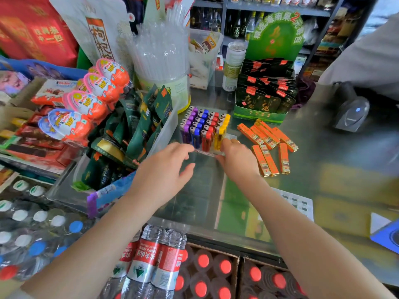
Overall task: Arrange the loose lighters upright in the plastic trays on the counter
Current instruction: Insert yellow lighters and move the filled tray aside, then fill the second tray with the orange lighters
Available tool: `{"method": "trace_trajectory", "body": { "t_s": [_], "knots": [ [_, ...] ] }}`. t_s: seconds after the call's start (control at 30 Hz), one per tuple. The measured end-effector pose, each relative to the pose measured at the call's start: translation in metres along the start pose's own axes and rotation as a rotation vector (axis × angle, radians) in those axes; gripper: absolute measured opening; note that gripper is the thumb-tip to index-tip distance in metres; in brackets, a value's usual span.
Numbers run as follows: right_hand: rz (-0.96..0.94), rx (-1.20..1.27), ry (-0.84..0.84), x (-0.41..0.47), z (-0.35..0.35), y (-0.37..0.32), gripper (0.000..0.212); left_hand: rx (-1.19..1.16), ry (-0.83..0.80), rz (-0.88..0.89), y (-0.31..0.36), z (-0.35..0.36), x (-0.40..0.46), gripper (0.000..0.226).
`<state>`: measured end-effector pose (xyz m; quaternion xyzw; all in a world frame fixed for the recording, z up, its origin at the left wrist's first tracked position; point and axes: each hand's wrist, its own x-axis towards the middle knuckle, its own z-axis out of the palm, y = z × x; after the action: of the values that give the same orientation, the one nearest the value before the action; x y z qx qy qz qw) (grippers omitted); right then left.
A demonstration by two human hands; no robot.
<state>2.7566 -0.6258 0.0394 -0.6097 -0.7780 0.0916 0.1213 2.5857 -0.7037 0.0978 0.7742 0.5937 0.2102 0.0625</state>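
Observation:
A clear plastic tray (205,152) on the glass counter holds upright lighters (205,126) in purple, blue, red and yellow rows. My right hand (237,158) grips the tray's near right corner, thumb against the front yellow lighter. Fingers spread, my left hand (164,175) hovers just short of the tray's near left edge and holds nothing. Several orange lighters (269,145) lie flat and loose on the counter to the right of the tray.
A bin of green snack packets (133,134) crowds the tray's left side. Behind stand a tub of clear straws (162,61), a can (233,65) and a green display box (263,100). A barcode scanner (352,113) sits far right. Water bottles (151,262) lie below the counter's front edge.

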Motion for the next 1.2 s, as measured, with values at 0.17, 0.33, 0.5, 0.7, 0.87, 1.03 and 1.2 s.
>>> {"method": "trace_trajectory", "body": {
  "t_s": [0.17, 0.33, 0.5, 0.7, 0.87, 1.03, 1.2],
  "knots": [
    [0.097, -0.058, 0.017, 0.039, 0.010, -0.009, 0.026, 0.132, -0.063, 0.153, -0.005, -0.013, 0.024, 0.029],
    [0.133, -0.085, 0.042, 0.067, 0.014, -0.007, 0.027, 0.083, -0.072, 0.164, -0.017, -0.010, 0.022, 0.041],
    [0.102, -0.007, 0.011, 0.074, 0.008, 0.002, 0.022, 0.008, -0.121, 0.138, -0.023, 0.001, 0.005, 0.041],
    [-0.105, 0.285, -0.028, 0.013, -0.026, 0.033, 0.018, -0.048, -0.135, 0.126, -0.009, 0.029, -0.007, 0.033],
    [-0.032, 0.318, -0.126, -0.065, -0.045, 0.076, 0.011, -0.125, -0.229, 0.114, 0.015, 0.058, -0.016, 0.030],
    [0.044, 0.199, -0.091, -0.099, -0.044, 0.104, 0.012, -0.113, -0.222, 0.128, 0.026, 0.069, -0.020, 0.028],
    [0.061, 0.168, -0.090, -0.092, -0.041, 0.089, 0.017, -0.153, -0.234, 0.051, 0.027, 0.066, -0.028, 0.061]
  ]
}}
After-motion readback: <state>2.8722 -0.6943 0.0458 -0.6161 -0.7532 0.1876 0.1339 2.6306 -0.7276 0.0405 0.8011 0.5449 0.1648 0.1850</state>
